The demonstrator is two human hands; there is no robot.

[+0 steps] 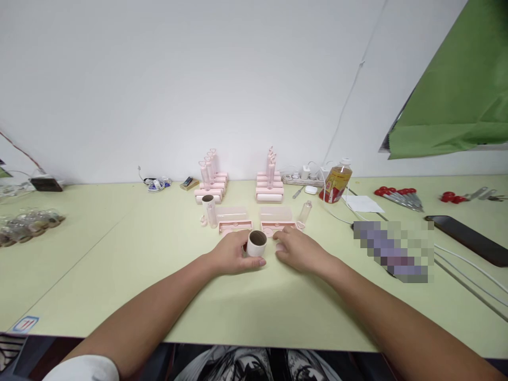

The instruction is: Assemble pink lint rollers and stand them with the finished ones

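Note:
My left hand (233, 253) is wrapped round a short white paper roll (257, 250) with a brown cardboard core. The roll stands upright, its open end facing me. To its right, my right hand (298, 250) lies low over the table, fingers loosely bent and apart, with nothing visible in them. Just beyond my fingers is an open pink case (289, 226) with a translucent lid (275, 214). A second open pink case (235, 226) lies behind my left hand. A taller roll (210, 214) stands left of it, and a small clear bottle (305, 212) stands at the right.
Pink rollers and upright clear tubes form two groups, left (211, 188) and right (270, 189), near the wall. Farther right are a drink bottle (336, 182), a power strip (296, 180), white cables, red-handled tools (399, 197) and a black phone (468, 239). Bagged items (29, 226) lie far left.

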